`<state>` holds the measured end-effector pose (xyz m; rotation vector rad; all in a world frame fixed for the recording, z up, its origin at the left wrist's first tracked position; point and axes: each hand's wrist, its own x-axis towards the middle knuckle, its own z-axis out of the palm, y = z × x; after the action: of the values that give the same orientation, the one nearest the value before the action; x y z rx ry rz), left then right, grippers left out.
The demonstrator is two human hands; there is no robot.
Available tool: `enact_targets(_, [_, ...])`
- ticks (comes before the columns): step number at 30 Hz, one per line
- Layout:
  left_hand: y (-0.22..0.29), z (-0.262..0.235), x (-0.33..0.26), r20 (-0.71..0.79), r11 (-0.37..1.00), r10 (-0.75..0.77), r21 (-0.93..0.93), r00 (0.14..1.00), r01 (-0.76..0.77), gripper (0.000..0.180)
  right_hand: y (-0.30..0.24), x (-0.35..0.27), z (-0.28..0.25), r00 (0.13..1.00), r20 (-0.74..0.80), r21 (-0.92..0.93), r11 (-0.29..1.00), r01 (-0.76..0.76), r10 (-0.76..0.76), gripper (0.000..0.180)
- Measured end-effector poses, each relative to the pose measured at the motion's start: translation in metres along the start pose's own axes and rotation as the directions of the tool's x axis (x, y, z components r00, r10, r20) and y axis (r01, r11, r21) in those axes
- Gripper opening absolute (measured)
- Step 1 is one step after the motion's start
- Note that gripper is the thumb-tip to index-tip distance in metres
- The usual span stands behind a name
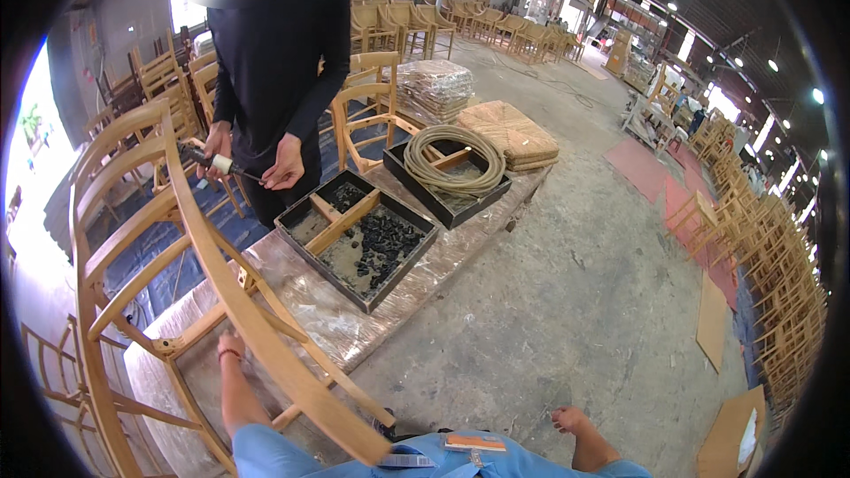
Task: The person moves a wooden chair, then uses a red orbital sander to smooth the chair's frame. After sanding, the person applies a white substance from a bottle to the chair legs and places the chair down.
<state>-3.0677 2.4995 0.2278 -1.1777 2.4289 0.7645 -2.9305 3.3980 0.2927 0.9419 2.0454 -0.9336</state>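
Observation:
A light wooden chair frame [181, 336] without a seat lies tilted at the near left, on the plastic-wrapped table. My left hand [232, 344], a red band at its wrist, reaches in among its rails. Its fingers look closed on a rail, though the frame's long curved piece partly hides them. Low on the right, away from the table, my right hand [567, 419] hangs over the floor with its fingers curled and nothing visible in them. Across the table a person in black holds a dark power screwdriver [217, 162], the other hand at its thin tip.
On the table [363, 336] stand a black divided tray [320, 246] of small black pieces and another tray [457, 211] with a coiled hose [454, 162]. Woven seats [506, 131] are stacked beyond. Chair frames [784, 301] fill the right side; cardboard [711, 321] lies on the floor.

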Motion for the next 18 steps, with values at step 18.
enact_targets(18, [0.088,0.281,-0.383,-0.097,0.675,-0.723,0.11,0.684,0.729,0.043,0.018,0.242,-0.085,0.87,0.356,0.017,0.933,0.359,-0.341,0.038])
